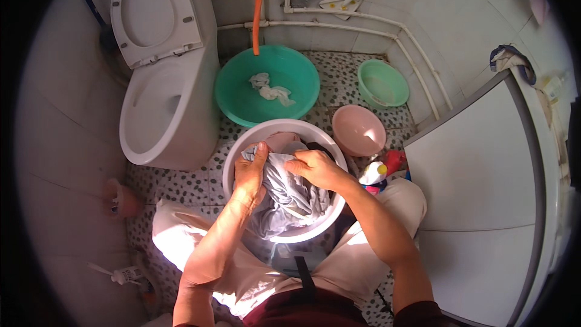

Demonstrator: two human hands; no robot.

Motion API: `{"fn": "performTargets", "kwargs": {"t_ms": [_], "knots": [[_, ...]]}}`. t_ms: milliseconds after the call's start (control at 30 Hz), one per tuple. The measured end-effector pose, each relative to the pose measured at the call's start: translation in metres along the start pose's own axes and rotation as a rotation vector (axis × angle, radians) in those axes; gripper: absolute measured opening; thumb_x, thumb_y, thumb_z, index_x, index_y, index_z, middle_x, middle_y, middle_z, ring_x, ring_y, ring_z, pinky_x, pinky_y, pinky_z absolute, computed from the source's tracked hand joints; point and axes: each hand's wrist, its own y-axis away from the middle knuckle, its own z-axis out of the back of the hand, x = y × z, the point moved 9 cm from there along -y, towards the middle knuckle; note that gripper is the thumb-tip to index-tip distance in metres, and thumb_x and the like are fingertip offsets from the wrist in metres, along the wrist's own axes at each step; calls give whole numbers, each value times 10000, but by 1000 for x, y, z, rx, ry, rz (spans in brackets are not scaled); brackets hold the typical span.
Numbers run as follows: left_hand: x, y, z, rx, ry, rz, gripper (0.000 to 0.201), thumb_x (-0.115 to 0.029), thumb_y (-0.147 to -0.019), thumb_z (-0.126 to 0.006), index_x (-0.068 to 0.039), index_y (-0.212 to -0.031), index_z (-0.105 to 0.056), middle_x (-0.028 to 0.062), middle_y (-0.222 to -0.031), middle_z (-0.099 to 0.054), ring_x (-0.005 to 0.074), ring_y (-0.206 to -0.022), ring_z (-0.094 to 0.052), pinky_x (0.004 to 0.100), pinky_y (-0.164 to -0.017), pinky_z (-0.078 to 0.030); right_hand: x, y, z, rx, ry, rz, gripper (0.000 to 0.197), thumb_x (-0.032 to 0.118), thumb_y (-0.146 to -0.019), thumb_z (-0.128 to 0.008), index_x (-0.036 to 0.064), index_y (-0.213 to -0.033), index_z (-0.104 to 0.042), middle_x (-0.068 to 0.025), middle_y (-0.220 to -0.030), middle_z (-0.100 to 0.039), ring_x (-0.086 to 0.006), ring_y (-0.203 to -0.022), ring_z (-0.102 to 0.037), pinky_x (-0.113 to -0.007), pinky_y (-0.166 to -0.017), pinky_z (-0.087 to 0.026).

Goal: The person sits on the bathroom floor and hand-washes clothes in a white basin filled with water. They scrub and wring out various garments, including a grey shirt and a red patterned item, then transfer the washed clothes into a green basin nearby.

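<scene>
Between my knees stands a white basin heaped with laundry. A light grey garment is bunched up over its middle, and a pink cloth shows behind it. My left hand closes on the garment's left edge, thumb pointing up. My right hand grips the same garment from the right, its fingers curled over the fabric. Both hands are above the basin, a short way apart. Beyond it, a large green basin holds crumpled white cloths.
A toilet with raised lid stands at left. An orange hose hangs over the green basin. A pink basin and a light green basin lie at right, near bottles and a white cabinet.
</scene>
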Motion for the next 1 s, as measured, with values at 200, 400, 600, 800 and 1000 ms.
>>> {"fn": "performTargets", "kwargs": {"t_ms": [200,400,600,800,1000], "knots": [[24,-12,10,-181,43,151,324,-348,-982,-581,-25,-957,-599,66,-882,-624,158,-781,-585,308,-698,-493,22,11,3,-404,-48,114,297,211,-919,-656,4,-742,-537,-39,-622,-464,-104,-571,-474,-319,-516,-399],[54,20,-16,30,321,364,480,-510,-1018,-396,-63,-956,-558,68,-864,-612,184,-773,-594,313,-750,-497,71,20,-30,-577,638,668,240,266,-824,-660,109,-671,-564,-54,-654,-531,-215,-554,-587,-409,-465,-474],[66,2,-1,85,340,293,414,-467,-1003,-462,-87,-1122,-575,74,-1024,-633,205,-974,-599,363,-882,-490,112,41,-50,-574,581,778,238,212,-794,-695,104,-651,-538,-60,-654,-515,-216,-472,-539,-363,-443,-469],[55,36,-30,-96,342,469,343,-429,-986,-525,-104,-1060,-604,20,-931,-633,164,-888,-616,304,-814,-502,45,0,2,-713,575,332,252,197,-854,-661,60,-653,-598,-129,-635,-596,-272,-503,-599,-386,-443,-471],[36,9,-29,593,625,247,340,-407,-979,-538,-81,-1056,-598,64,-953,-633,154,-931,-607,361,-812,-509,127,54,-59,-633,500,852,229,173,-812,-687,84,-670,-529,-67,-637,-487,-225,-489,-550,-353,-424,-459]]}}
